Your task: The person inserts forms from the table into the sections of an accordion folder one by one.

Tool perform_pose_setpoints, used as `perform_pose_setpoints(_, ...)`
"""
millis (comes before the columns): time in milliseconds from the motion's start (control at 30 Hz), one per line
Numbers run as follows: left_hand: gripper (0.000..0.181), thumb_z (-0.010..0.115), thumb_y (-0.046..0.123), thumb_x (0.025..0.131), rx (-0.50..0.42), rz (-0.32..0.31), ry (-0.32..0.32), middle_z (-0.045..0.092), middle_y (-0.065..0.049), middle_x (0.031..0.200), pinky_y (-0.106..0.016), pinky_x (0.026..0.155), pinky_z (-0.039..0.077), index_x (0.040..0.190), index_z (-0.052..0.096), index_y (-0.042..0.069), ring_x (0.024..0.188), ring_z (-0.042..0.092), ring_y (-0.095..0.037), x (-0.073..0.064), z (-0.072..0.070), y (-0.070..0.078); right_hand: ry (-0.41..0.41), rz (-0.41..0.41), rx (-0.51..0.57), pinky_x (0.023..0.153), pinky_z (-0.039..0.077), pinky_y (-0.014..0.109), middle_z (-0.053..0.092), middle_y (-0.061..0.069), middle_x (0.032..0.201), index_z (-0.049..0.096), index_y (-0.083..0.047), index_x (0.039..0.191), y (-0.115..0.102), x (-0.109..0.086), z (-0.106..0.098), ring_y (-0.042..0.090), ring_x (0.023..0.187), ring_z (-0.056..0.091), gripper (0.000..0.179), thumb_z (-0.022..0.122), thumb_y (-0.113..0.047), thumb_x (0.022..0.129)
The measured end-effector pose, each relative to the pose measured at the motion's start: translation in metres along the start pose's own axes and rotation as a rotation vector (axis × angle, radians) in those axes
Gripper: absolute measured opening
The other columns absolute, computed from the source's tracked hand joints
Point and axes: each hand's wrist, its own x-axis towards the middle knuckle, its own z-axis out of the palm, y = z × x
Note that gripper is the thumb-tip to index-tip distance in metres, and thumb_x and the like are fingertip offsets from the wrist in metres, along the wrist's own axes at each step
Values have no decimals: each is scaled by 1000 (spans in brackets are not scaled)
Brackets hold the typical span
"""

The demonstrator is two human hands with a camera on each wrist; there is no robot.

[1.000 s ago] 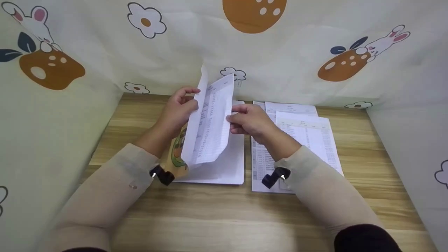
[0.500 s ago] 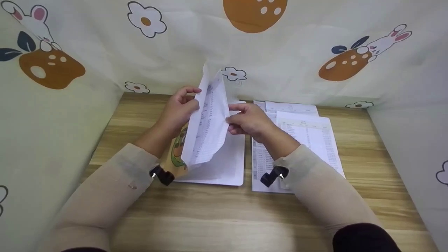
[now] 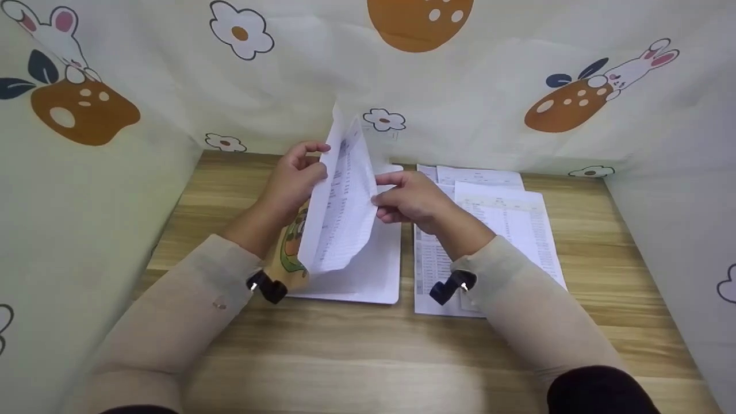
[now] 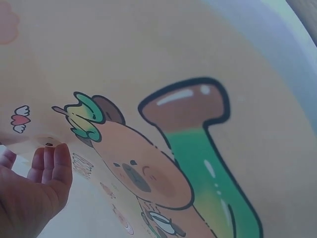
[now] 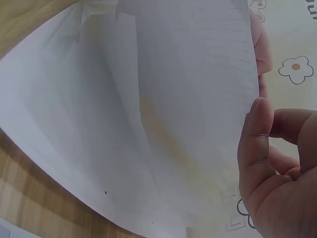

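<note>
A folder with a cartoon cover stands partly raised in the head view, its white inner side turned to the right. My left hand grips the raised cover at its edge, thumb on the inside. Between the cover and my right hand a printed sheet leans upright, bowed along its lower edge. In the right wrist view, thumb and fingers pinch the sheet's edge. The white lower part of the folder lies flat on the table beneath.
Several printed sheets lie overlapping on the wooden table, to the right of the folder, partly under my right forearm. A patterned cloth wall rises behind the table and along both sides.
The sheet's far corner and right edge have swung left toward the raised cover, bowing the sheet more. Both hands stay almost in place, my left hand still on the cover.
</note>
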Motion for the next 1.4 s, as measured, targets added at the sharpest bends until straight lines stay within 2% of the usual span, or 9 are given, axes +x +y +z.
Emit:
perform_pose_setpoints(233, 43, 57, 15, 96, -1, -11, 3, 61, -16, 134, -33, 83, 63, 139, 60, 19, 117, 66, -35, 0, 1, 0, -7, 18, -35, 61, 61, 23, 71, 3, 75, 70, -11, 139, 1, 3, 2, 9, 58, 67, 45, 75, -3, 95)
perform_pose_setpoints(400, 42, 57, 14, 96, 2, -11, 15, 60, -15, 132, -33, 82, 64, 138, 61, 20, 115, 66, -34, 1, 0, -1, 18, -12, -99, 60, 60, 23, 67, 1, 70, 73, -15, 135, 4, 6, 5, 9, 59, 65, 45, 81, -6, 91)
perform_pose_setpoints(567, 42, 57, 13, 96, -12, -3, 18, 59, -16, 132, -33, 82, 63, 138, 60, 18, 115, 65, -34, 2, -1, -2, 55, -40, -152, 62, 61, 24, 66, 2, 75, 74, -16, 131, 5, 6, 7, 11, 63, 66, 44, 86, -11, 89)
perform_pose_setpoints(800, 43, 56, 13, 95, -30, -11, 30, 60, -13, 130, -31, 78, 61, 138, 61, 20, 111, 64, -30, 2, -3, -4, 92, -71, -103, 67, 63, 26, 70, 6, 85, 75, -15, 129, 10, 2, -2, 13, 66, 68, 38, 84, -16, 92)
perform_pose_setpoints(1033, 43, 55, 10, 95, -82, 2, 42, 60, -10, 119, -29, 74, 61, 137, 62, 16, 104, 64, -27, 3, -6, -6, 130, -133, -49, 69, 64, 27, 71, 2, 91, 73, -10, 128, 21, -15, -35, 13, 69, 68, 31, 76, -16, 98)
perform_pose_setpoints(1200, 42, 54, 10, 96, -97, -4, 36, 59, -10, 119, -31, 78, 62, 137, 61, 16, 107, 63, -28, 2, -9, -5, 180, -154, -90, 71, 63, 27, 73, 1, 97, 71, -11, 131, 32, -31, -67, 14, 76, 70, 34, 75, -22, 99)
perform_pose_setpoints(1400, 42, 54, 9, 96, -99, 1, 34, 59, -9, 117, -29, 77, 62, 137, 61, 17, 105, 63, -26, 2, -9, -5, 244, -139, -134, 81, 64, 29, 73, 2, 107, 67, -15, 134, 51, -48, -108, 18, 93, 74, 38, 75, -30, 100)
